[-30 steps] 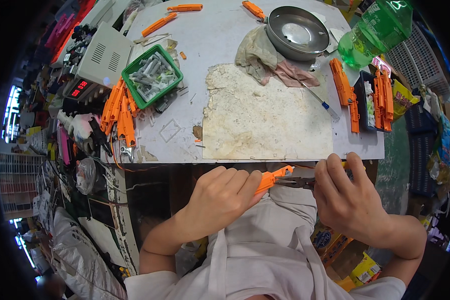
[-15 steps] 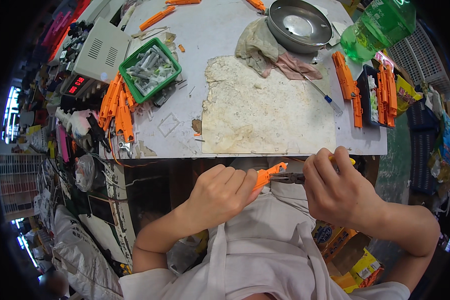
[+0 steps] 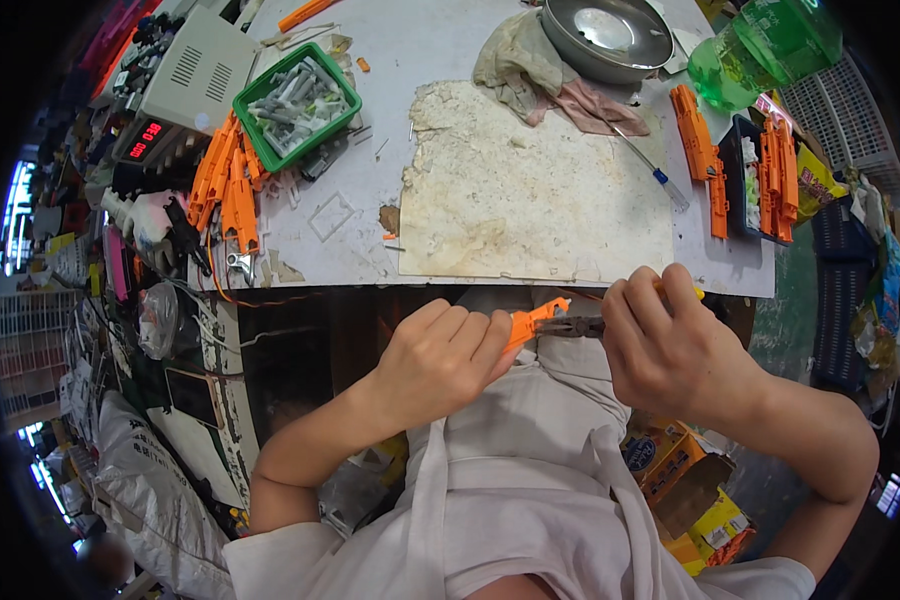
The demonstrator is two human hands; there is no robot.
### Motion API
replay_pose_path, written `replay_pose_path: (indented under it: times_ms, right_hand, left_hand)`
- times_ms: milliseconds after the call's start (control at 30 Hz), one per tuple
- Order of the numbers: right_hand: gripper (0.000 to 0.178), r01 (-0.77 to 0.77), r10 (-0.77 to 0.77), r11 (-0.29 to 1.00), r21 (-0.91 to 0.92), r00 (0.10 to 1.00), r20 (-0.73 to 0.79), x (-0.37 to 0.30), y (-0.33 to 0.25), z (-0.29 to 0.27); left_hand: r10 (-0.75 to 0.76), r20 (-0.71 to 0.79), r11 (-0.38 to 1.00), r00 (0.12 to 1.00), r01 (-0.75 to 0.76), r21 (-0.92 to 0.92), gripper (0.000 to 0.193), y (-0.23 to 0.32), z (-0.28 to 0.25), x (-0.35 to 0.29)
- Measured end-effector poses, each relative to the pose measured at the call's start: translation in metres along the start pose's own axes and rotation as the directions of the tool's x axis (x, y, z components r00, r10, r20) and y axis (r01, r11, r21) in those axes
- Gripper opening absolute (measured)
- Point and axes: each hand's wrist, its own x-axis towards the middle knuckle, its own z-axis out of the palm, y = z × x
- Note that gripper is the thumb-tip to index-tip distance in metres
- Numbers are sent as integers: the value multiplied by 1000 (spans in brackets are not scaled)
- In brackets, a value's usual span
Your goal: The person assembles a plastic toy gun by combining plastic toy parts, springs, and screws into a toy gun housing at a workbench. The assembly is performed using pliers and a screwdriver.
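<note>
My left hand (image 3: 440, 355) is closed round an orange plastic part (image 3: 532, 322), whose far end sticks out to the right over my lap. Dark-jawed pliers (image 3: 576, 327) are gripped in my right hand (image 3: 660, 350); a bit of yellow handle shows beyond the fingers. The jaws of the pliers meet the orange part near its exposed end. What exactly they pinch is too small to tell. Both hands are in front of the table's near edge, below the worn cardboard sheet (image 3: 530, 190).
A green basket (image 3: 288, 163) of small pale parts stands left, beside orange parts (image 3: 232, 190) and a grey box with red digits (image 3: 185, 85). Rightward are a metal bowl (image 3: 610, 60), rag (image 3: 510, 60), screwdriver (image 3: 665, 185), green bottle (image 3: 760, 50), orange parts (image 3: 698, 130) and dark bin (image 3: 738, 190).
The table and its contents sit slightly higher in the picture, as the view has shifted. Both hands keep the same hold, with the pliers still at the orange part's end.
</note>
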Motion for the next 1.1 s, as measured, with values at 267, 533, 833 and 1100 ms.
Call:
replay_pose_path:
  times_ms: [267,533,833,1100]
  right_hand:
    - [23,-103,103,994,41,995,12,-6,-5,11]
    - [23,-261,272,914,311,962,8,-15,-3,1]
    - [18,-264,271,907,329,962,24,-18,-3,-1]
    - [30,-135,130,962,239,991,36,-18,6,-7]
  left_hand:
    - [35,9,999,999,-35,2,30,-1,16,-7]
    - [191,-23,981,981,-190,28,22,-3,7,-1]
    - [303,-23,952,953,-302,45,17,-6,1,12]
    - [381,-33,924,924,-379,40,15,-8,0,12]
